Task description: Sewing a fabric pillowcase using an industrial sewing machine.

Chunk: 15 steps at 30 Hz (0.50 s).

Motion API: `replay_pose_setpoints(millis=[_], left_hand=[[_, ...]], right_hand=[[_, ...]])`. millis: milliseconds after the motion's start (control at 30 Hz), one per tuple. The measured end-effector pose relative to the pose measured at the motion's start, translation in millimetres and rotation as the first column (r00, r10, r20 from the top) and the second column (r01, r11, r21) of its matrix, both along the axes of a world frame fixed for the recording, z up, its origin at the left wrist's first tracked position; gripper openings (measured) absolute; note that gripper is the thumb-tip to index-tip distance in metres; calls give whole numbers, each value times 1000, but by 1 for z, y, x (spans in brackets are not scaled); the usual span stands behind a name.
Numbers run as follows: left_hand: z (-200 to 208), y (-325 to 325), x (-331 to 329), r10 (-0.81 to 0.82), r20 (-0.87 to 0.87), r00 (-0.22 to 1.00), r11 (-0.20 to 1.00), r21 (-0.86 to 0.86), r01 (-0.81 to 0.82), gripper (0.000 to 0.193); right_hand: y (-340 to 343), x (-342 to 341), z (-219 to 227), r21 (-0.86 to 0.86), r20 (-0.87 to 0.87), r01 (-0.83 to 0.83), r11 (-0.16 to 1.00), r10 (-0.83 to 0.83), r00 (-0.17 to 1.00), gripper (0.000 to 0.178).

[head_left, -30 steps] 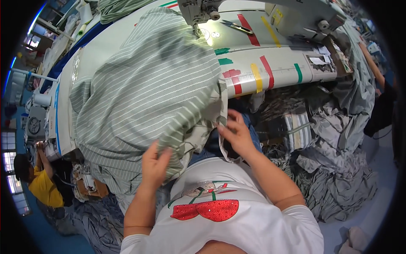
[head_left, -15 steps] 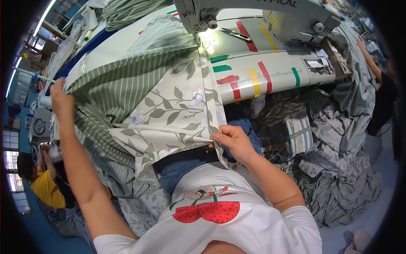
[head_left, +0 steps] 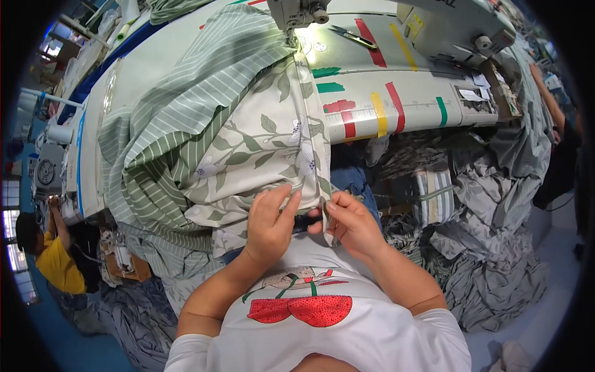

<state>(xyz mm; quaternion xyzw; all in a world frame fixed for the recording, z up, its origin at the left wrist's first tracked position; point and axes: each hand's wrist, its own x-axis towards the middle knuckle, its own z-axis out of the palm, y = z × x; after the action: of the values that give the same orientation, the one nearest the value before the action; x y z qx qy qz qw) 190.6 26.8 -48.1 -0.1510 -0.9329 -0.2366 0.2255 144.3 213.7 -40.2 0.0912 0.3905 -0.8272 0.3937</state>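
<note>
Green-striped, leaf-printed fabric [head_left: 251, 146] spread over a sewing machine bed [head_left: 424, 90] and its near edge
Its long hem [head_left: 315, 127] runs from the presser foot [head_left: 291, 40] nearly straight toward the white shirt [head_left: 279, 338], veering slightly right. The right hand [head_left: 356, 226] pinches the hem's near end between thumb and fingers; just beside it, the left hand [head_left: 271, 221] lies against the fabric, thumb and fingertips apart.

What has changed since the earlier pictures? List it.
The left hand swung out left, drew the striped fabric aside to bare floral fabric, then let go there and returned to centre, near the right hand. The right hand remains at the floral fabric's edge, pinching it. Thread snips and sewing machine stayed put.
</note>
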Motion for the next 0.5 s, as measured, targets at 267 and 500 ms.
replay_pose_setpoints(millis=[267,500], left_hand=[[30,12,8,-63,-60,996,996,-71,58,34],[16,21,8,-54,98,994,995,84,46,43]], right_hand=[[35,34,31,444,-488,109,889,139,862,24],[41,45,37,560,-712,371,741,200,673,31]])
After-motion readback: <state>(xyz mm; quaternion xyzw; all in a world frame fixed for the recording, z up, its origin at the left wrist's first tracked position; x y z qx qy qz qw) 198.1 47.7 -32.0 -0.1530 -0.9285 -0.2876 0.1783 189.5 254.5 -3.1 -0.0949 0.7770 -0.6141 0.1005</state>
